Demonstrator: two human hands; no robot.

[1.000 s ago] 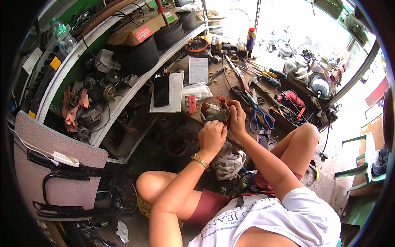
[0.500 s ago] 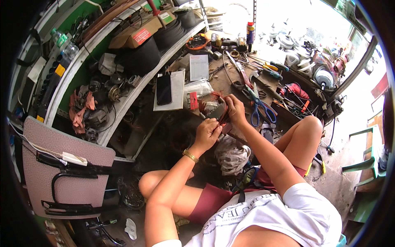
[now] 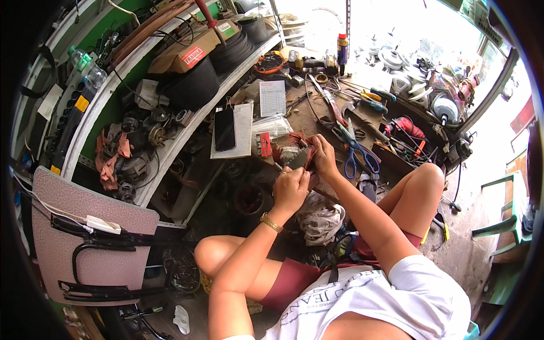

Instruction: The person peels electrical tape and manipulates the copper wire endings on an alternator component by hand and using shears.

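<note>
In front of me is a round metal part with reddish wire windings [image 3: 294, 154], held up at the edge of the cluttered bench [image 3: 309, 116]. My right hand [image 3: 324, 154] is closed on its right side. My left hand [image 3: 290, 187] is closed at its lower edge; a small thin piece sticks out by the fingers, too small to name. Just left of the part lies a small red card [image 3: 265, 144]; blue-handled scissors [image 3: 360, 153] are to its right.
A phone [image 3: 224, 129] lies on a notebook. Left stands a crowded shelf [image 3: 173, 141] above a folded padded panel [image 3: 96, 198]. A tool box with a red power tool [image 3: 405, 129] is at the right, green chairs [image 3: 504, 226] beyond. A white cloth [image 3: 317, 218] hangs below the bench.
Both hands shift slightly with the wound part. My left hand moved left, then back a little to the right, its grip turning slightly.
</note>
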